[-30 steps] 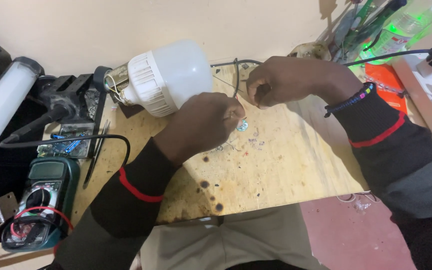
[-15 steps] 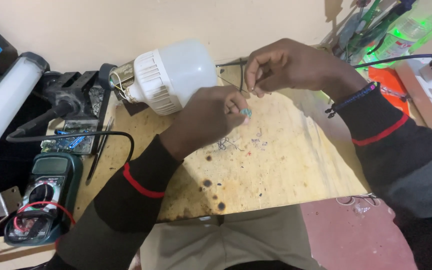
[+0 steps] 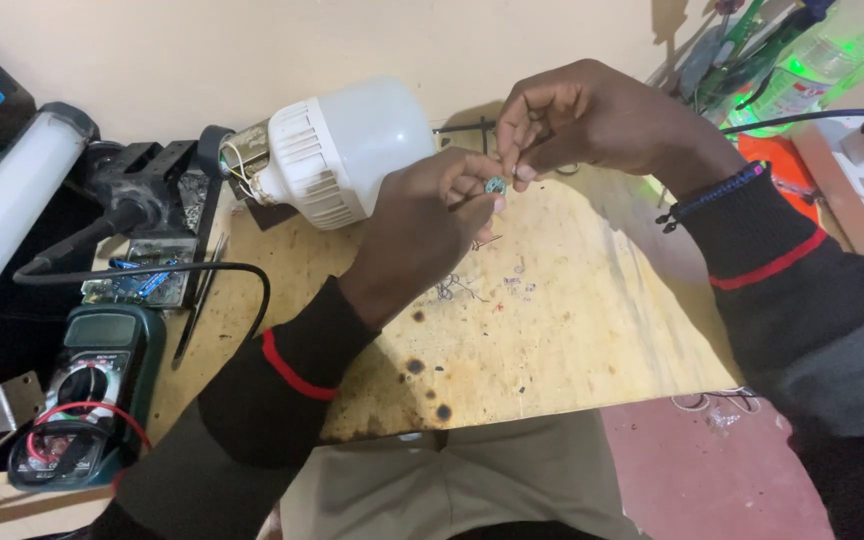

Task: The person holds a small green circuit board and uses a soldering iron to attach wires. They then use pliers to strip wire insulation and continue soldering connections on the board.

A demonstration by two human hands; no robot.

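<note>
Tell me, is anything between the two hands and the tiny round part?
Nothing visible is. The left hand and right hand both pinch the tiny round part with their fingertips, above the wooden board.

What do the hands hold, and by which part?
Both hands, left and right, pinch a small round part by its edge; its kind cannot be told.

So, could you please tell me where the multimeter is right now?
In the head view, the green multimeter lies at the lower left of the wooden table, below the small circuit board.
</note>
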